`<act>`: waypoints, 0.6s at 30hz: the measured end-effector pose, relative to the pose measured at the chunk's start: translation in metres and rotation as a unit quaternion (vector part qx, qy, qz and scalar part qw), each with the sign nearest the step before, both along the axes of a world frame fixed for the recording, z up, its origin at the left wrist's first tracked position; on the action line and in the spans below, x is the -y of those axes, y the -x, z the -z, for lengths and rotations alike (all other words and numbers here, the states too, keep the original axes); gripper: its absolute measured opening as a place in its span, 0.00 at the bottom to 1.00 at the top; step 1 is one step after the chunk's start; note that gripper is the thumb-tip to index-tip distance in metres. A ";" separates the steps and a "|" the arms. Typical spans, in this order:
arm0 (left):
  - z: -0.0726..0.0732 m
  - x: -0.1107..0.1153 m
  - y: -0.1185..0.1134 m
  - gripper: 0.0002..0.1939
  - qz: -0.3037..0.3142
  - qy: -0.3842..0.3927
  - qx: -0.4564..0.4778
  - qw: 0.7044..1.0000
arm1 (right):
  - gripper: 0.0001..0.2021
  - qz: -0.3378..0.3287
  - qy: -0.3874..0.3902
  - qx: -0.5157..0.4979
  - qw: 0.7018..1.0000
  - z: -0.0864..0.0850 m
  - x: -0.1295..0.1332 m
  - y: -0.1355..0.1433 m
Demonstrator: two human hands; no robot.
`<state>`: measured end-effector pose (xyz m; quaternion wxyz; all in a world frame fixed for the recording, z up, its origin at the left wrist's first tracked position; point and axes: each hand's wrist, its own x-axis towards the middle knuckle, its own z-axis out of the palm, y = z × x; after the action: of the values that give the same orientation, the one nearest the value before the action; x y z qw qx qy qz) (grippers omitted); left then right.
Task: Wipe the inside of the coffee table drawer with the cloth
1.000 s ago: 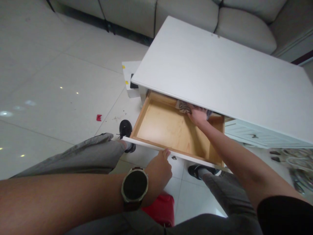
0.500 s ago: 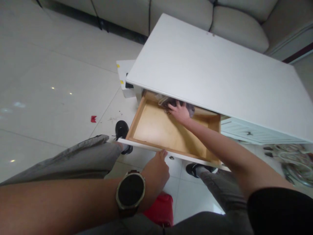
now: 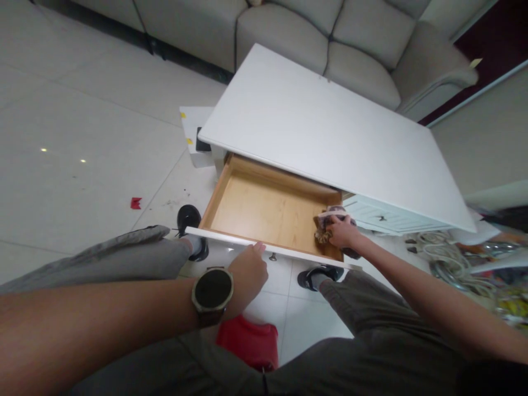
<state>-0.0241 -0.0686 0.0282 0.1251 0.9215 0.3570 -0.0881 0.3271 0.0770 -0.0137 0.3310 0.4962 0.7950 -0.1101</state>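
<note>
A wooden drawer (image 3: pixel 259 206) with a white front is pulled out from beneath a white coffee table (image 3: pixel 322 126). My left hand (image 3: pixel 248 273), wearing a round watch (image 3: pixel 213 289) on its wrist, grips the top edge of the drawer front beside a small metal knob (image 3: pixel 273 257). At the drawer's right end, my right hand (image 3: pixel 343 233) presses down on a crumpled brown-and-grey cloth (image 3: pixel 324 225). Its fingers are bent around the cloth, part of which drapes by the drawer's right side wall.
A grey sofa (image 3: pixel 284 33) stands behind the table. To its left is a white box (image 3: pixel 202 159). Coiled cables (image 3: pixel 443 247) and blurred clutter lie on the floor at right. A red stool (image 3: pixel 251 342) is below me; a red scrap (image 3: pixel 136 203) lies on the tiles.
My right hand has moved the cloth from the back of the drawer to its right end. The left hand stays on the drawer front. The camera view has shifted right.
</note>
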 end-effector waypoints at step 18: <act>0.006 -0.002 0.000 0.08 0.021 -0.007 -0.007 1.000 | 0.30 -0.016 -0.017 -0.229 0.973 0.033 0.015 0.037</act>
<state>-0.0238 -0.0670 0.0219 0.1147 0.9291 0.3388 -0.0944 0.2903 0.0623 -0.0463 0.1329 0.4504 0.8595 -0.2019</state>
